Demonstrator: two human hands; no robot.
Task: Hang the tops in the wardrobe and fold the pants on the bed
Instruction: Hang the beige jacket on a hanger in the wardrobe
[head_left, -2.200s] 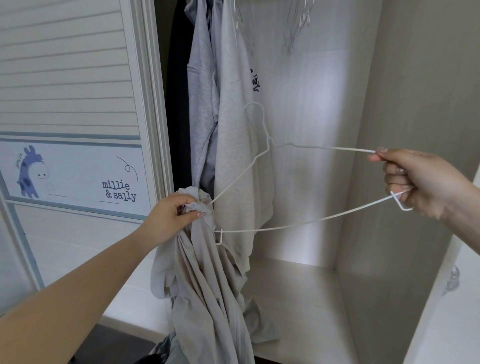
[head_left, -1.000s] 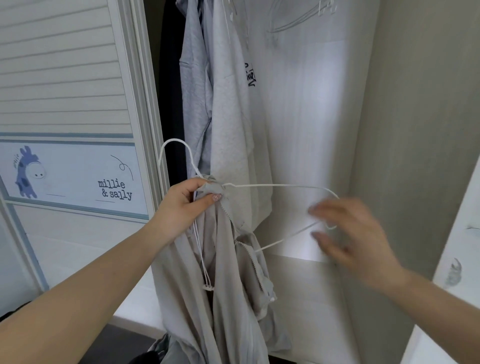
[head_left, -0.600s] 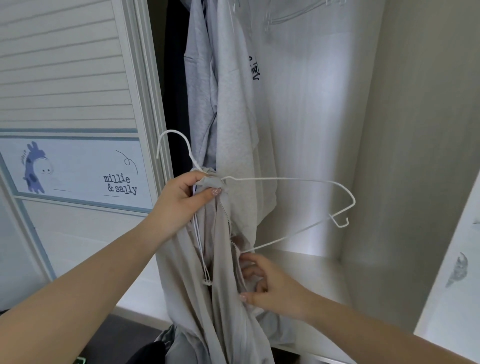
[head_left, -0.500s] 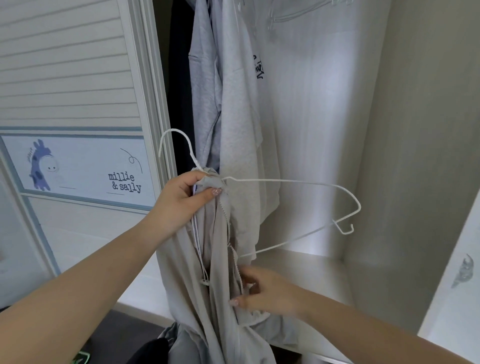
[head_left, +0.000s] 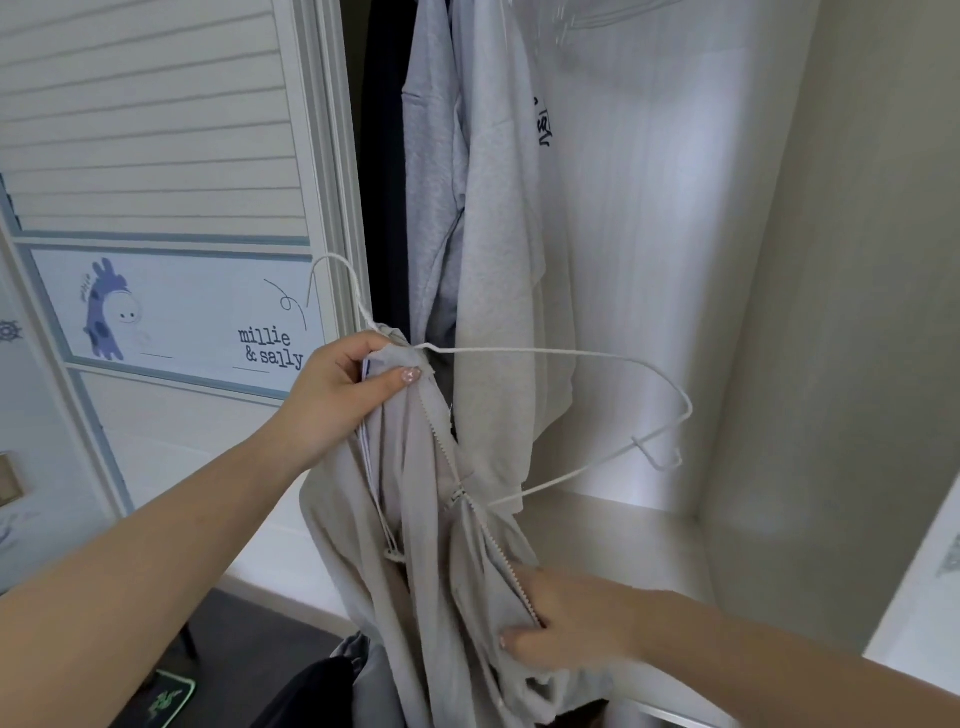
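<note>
At the open wardrobe (head_left: 779, 260): threading zip-up top (head_left: 415, 519) onto wire hanger (head_left: 571, 356).
Left hand (head_left: 337, 395) pinching collar and hanger neck; right hand (head_left: 566, 618) gripping lower fabric; next, probably spreading the shoulder over the free arm.

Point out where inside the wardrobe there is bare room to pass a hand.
Free: right of the hanging grey sweatshirts, before the pale back panel and above the white shelf. Crowded: left, where sweatshirts, white wire hanger and zip-up grey top bunch.
</note>
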